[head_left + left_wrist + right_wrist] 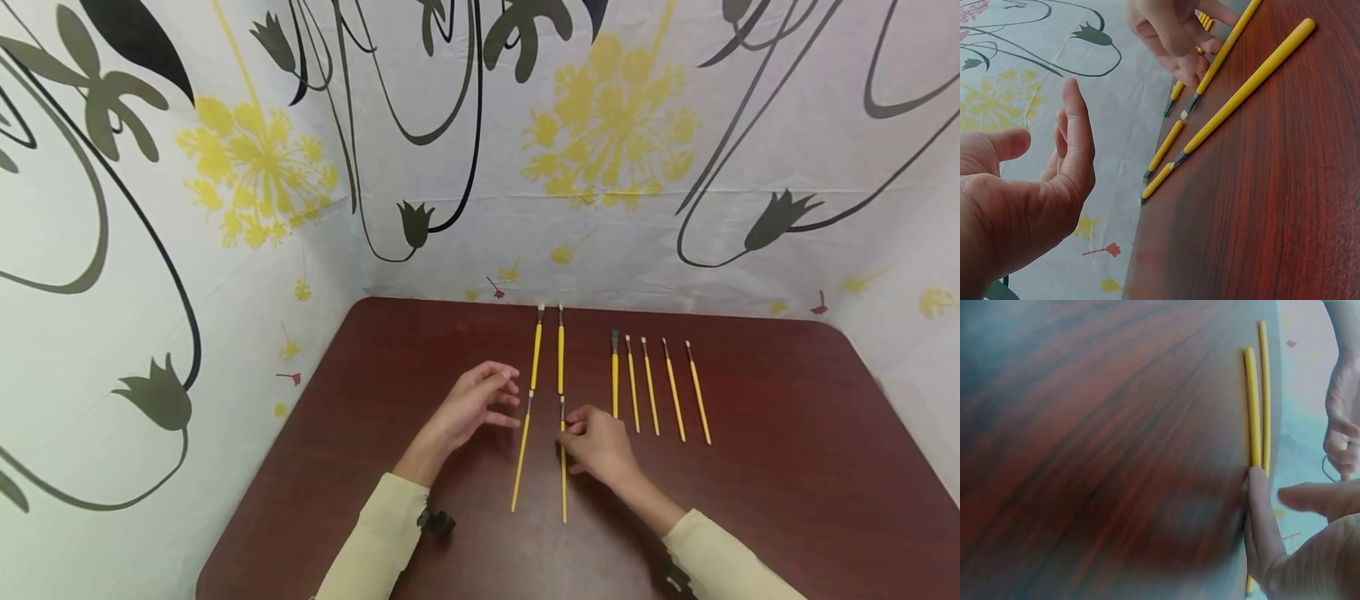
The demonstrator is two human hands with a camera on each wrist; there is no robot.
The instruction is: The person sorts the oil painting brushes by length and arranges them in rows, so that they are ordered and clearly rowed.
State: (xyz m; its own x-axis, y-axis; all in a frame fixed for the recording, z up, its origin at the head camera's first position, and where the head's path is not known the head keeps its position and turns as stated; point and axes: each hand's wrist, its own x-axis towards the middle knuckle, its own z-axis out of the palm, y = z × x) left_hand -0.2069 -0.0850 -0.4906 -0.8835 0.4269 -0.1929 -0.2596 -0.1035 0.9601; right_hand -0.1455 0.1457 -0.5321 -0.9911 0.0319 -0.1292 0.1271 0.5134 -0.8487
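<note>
Two yellow-handled paintbrushes lie end to end in a left line, a rear brush [536, 354] and a front brush [521, 458]. A second pair forms a line to their right, with its own rear brush [560, 354] and front brush [564, 496]. My right hand [602, 446] is at this right front brush; in the right wrist view a straight finger [1263, 515] touches its handle, the thumb apart from it. Beside the left line, my left hand [468, 407] hovers with relaxed fingers, holding nothing. The left wrist view shows its palm [1035, 200] and spread thumb.
Right of my right hand, a wider paintbrush [615, 375] with dark green bristles lies beside several thinner ones [649, 392], all roughly parallel. They rest on a dark red-brown table [795, 475]. A flower-printed white cloth [465, 275] hangs behind the table's far edge.
</note>
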